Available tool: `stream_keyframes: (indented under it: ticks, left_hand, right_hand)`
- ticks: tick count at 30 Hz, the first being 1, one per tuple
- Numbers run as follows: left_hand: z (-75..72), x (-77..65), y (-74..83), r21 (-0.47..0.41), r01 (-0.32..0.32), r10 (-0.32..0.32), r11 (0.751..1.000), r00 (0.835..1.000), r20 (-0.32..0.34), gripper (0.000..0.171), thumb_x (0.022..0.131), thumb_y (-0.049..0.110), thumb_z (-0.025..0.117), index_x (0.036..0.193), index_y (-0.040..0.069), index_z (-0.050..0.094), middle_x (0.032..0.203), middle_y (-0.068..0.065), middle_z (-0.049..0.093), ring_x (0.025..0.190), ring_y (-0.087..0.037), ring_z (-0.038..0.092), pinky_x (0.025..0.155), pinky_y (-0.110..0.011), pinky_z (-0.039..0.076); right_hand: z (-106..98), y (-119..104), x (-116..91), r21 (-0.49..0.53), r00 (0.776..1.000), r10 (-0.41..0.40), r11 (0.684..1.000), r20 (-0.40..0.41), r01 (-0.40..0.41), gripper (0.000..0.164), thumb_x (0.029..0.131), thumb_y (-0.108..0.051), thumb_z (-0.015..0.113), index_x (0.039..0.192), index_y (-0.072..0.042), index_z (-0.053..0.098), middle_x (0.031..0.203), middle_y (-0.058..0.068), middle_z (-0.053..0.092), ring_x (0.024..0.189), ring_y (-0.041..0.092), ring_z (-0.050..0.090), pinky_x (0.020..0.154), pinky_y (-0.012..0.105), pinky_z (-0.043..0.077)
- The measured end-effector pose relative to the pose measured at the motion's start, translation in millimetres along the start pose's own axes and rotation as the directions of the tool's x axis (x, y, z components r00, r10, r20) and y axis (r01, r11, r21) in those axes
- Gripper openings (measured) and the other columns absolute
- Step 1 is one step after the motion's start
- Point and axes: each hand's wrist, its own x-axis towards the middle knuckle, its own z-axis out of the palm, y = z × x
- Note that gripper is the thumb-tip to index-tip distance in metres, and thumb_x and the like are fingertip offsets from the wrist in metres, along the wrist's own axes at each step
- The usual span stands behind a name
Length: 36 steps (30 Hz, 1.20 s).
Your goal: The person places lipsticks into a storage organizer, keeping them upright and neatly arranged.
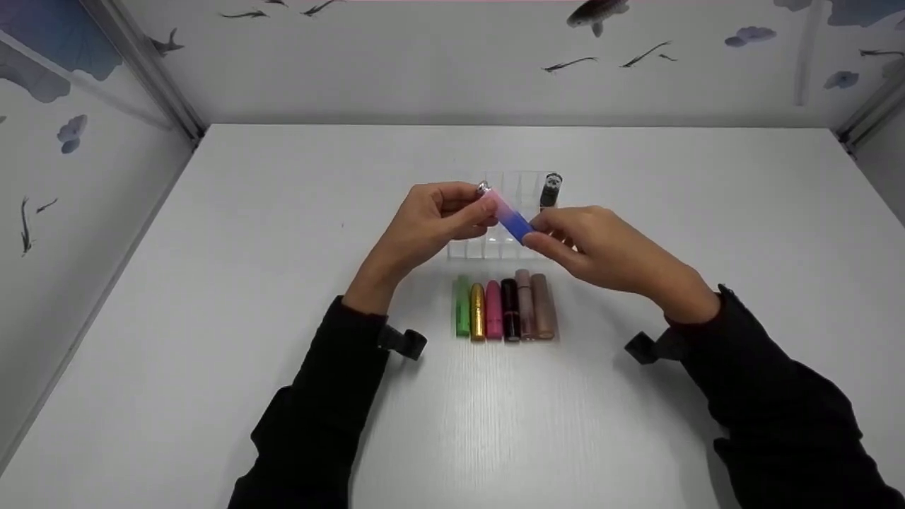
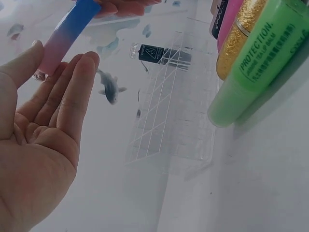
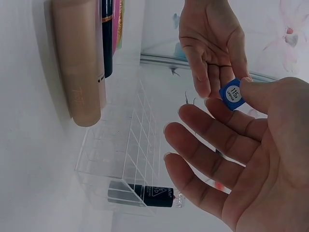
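Note:
A pink-to-blue lipstick (image 1: 507,213) is held slantwise above a clear divided organizer (image 1: 466,249). My left hand (image 1: 447,215) pinches its pink end, beside a silvery tip. The blue end is pinched between thumb and forefinger of my right hand (image 1: 601,244); in the right wrist view a round "lipstick" label shows on that blue end (image 3: 233,94), and the other fingers are spread. One black lipstick tube (image 1: 551,189) with a clear studded top stands in the organizer's back right compartment.
In front of the organizer lies a row of tubes: green lip balm (image 1: 462,305), gold (image 1: 478,311), pink (image 1: 493,309), black (image 1: 510,309), pale pink (image 1: 524,304) and tan (image 1: 542,306). White panels with fish prints (image 1: 597,13) border the white table (image 1: 212,283) behind and at the sides.

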Motion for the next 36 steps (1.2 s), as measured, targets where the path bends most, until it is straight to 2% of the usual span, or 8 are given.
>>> stream_keyframes:
  ticks: [5,10,18,22,29,36]
  left_hand:
    - [1.7,0.8,-1.0,0.009,0.001,-0.001,1.000,1.000,-0.008,0.028,0.090,0.026,0.064,0.106,0.004,0.067,0.099,-0.012,0.070,0.092,-0.022,0.069,0.083,-0.033,0.055]
    - [2.6,0.9,-2.0,-0.013,0.000,0.000,1.000,1.000,0.007,0.028,0.090,0.028,0.064,0.103,0.004,0.067,0.097,-0.013,0.070,0.091,-0.024,0.069,0.083,-0.034,0.055]
    - [7.6,0.8,0.3,-0.011,-0.023,0.024,1.000,1.000,0.018,0.027,0.090,0.028,0.063,0.104,0.005,0.067,0.097,-0.012,0.070,0.092,-0.023,0.069,0.084,-0.037,0.055]
    - [10.2,1.3,-0.4,0.011,-0.029,0.029,1.000,0.999,0.024,0.028,0.090,0.029,0.063,0.105,0.006,0.068,0.096,-0.011,0.069,0.091,-0.022,0.069,0.084,-0.037,0.055]
    - [15.3,2.0,-0.5,0.014,-0.012,0.011,1.000,0.999,0.034,0.026,0.091,0.027,0.062,0.106,0.006,0.068,0.096,-0.010,0.069,0.090,-0.021,0.068,0.084,-0.035,0.055]
    - [20.1,2.1,0.0,0.048,0.003,-0.005,0.999,0.999,0.039,0.026,0.093,0.021,0.059,0.110,0.002,0.067,0.100,-0.012,0.068,0.092,-0.020,0.067,0.086,-0.039,0.054]
  right_hand:
    - [1.6,-2.2,0.3,0.001,1.000,0.003,1.000,0.009,-0.003,0.035,0.098,-0.042,0.045,0.101,-0.011,0.062,0.087,-0.002,0.067,0.078,0.010,0.061,0.065,0.028,0.050]
    - [3.8,-4.7,0.6,0.011,1.000,-0.002,1.000,0.028,0.001,0.036,0.097,-0.043,0.046,0.101,-0.011,0.062,0.090,-0.002,0.069,0.082,0.011,0.064,0.066,0.028,0.051]
    - [10.0,-6.3,2.4,0.014,0.997,0.006,1.000,0.074,-0.007,0.038,0.096,-0.047,0.045,0.102,-0.012,0.060,0.089,-0.002,0.069,0.077,0.008,0.062,0.063,0.026,0.050]
    - [12.7,-7.2,2.4,0.025,0.996,0.005,1.000,0.090,-0.007,0.038,0.096,-0.048,0.044,0.097,-0.014,0.060,0.088,-0.003,0.069,0.075,0.007,0.061,0.063,0.025,0.050]
    - [15.1,-9.3,2.6,0.006,0.995,-0.021,1.000,0.095,0.021,0.036,0.096,-0.048,0.046,0.089,-0.016,0.061,0.080,-0.008,0.067,0.069,0.005,0.057,0.061,0.025,0.047]
    - [15.6,-9.9,2.8,-0.009,0.994,-0.037,0.999,0.099,0.038,0.036,0.095,-0.049,0.047,0.091,-0.018,0.065,0.077,-0.011,0.064,0.066,0.005,0.052,0.061,0.024,0.046]
